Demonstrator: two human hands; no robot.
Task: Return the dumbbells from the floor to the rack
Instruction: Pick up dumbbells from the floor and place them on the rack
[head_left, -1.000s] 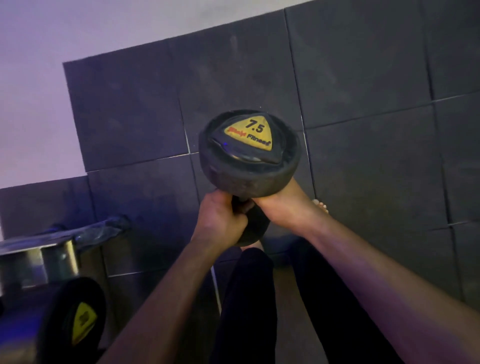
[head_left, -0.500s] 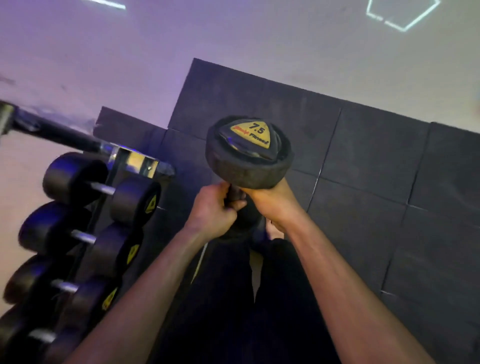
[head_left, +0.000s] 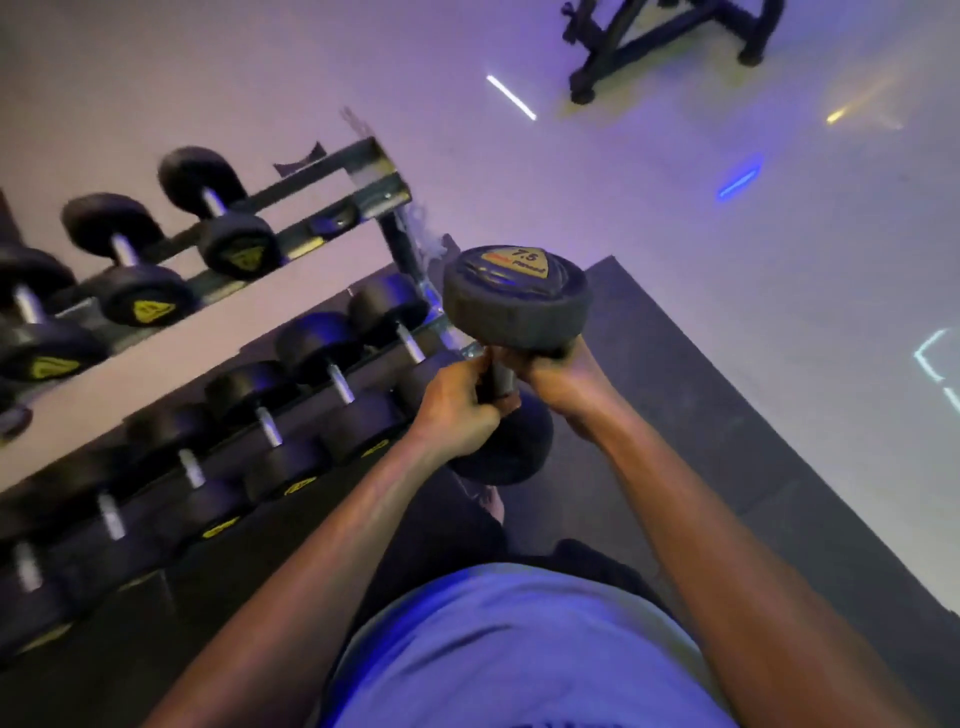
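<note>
A black dumbbell (head_left: 517, 299) with a yellow "7.5" label stands on end in the air in front of me. My left hand (head_left: 457, 410) and my right hand (head_left: 558, 376) both grip its metal handle just under the upper head. The lower head hangs below my hands. The two-tier dumbbell rack (head_left: 363, 202) runs along the left, its right end close to the held dumbbell. Several black dumbbells lie on both tiers.
Dark rubber floor mats (head_left: 675, 395) lie under and right of me, ending at a pale floor. A black machine frame (head_left: 660, 41) stands at the top right. My legs and light shirt fill the bottom centre.
The view has swung left and up, bringing the rack fully into sight. The dumbbell, still held in both hands, is now close to the rack's right end.
</note>
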